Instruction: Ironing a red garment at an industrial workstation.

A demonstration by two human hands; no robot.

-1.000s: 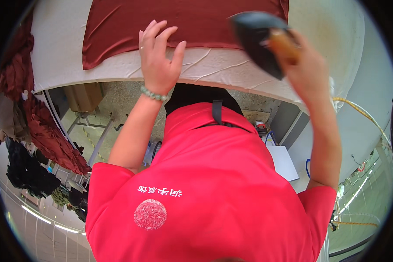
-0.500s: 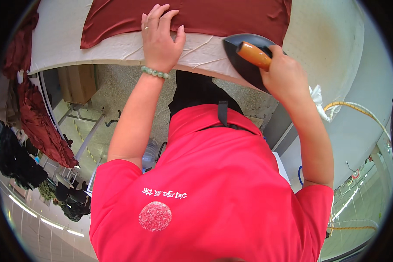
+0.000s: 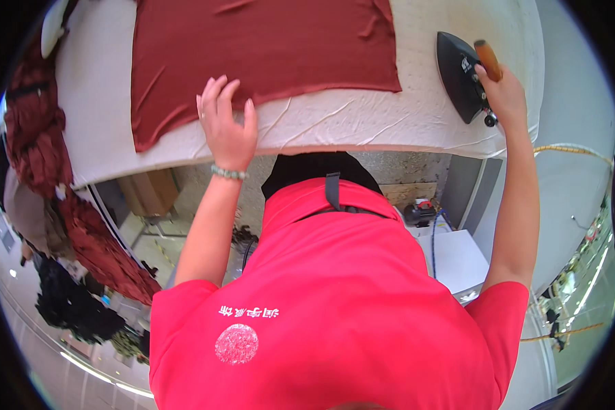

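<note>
A dark red, silky cloth (image 3: pixel 266 51) lies spread over the white padded board (image 3: pixel 314 123), with a few creases at its left and upper right. My left hand (image 3: pixel 227 133) is at the cloth's near edge, fingers stretched and slightly apart, holding nothing. I cannot tell whether the fingertips press on the fabric. My right hand (image 3: pixel 506 99) grips the brown wooden handle of a black iron (image 3: pixel 458 76). The iron is to the right of the cloth, apart from it, over the white padding. Whether its sole touches the padding does not show.
Dark red garments (image 3: pixel 37 147) and black clothes (image 3: pixel 75 297) hang at the left. Beneath the board are a cardboard box (image 3: pixel 149 191) and a white box-like surface (image 3: pixel 454 263). A yellowish hose (image 3: pixel 574 148) runs out at the right.
The iron has moved right in my right hand, from the cloth's near right edge to the bare padding. My left hand stays open near the cloth's edge. The whole view has shifted.
</note>
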